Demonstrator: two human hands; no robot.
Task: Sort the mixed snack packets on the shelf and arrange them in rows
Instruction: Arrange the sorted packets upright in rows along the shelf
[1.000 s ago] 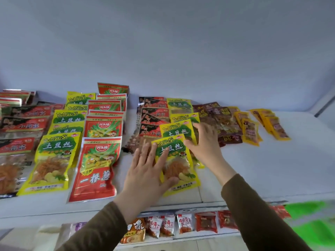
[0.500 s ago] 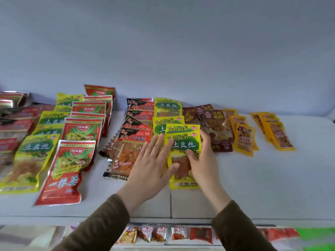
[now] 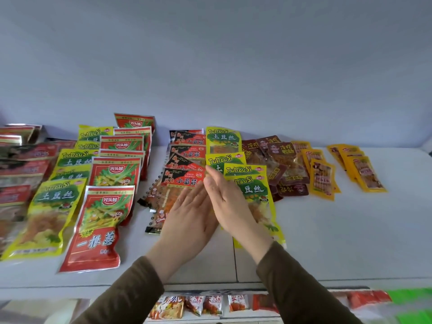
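Snack packets lie in rows on a white shelf (image 3: 327, 242). A middle row of yellow-green packets (image 3: 251, 183) runs front to back; my right hand (image 3: 228, 202) lies flat with straight fingers along its left edge. My left hand (image 3: 187, 220) rests flat on the front black-and-red packet (image 3: 184, 181) of the neighbouring row, touching my right hand. Further left are rows of red packets (image 3: 102, 220) and yellow-green packets (image 3: 49, 213).
Dark red-brown packets (image 3: 282, 164) and yellow-orange packets (image 3: 321, 178) lie to the right, with another yellow-orange group (image 3: 360, 169) beyond. Red and dark packets (image 3: 21, 164) fill the far left. A lower shelf with small packets (image 3: 210, 305) shows below the front edge.
My right hand let go of the front yellow-green packet and now lies straight along the row's left edge. My left hand shifted left onto the black-and-red packets. Both hands came together.
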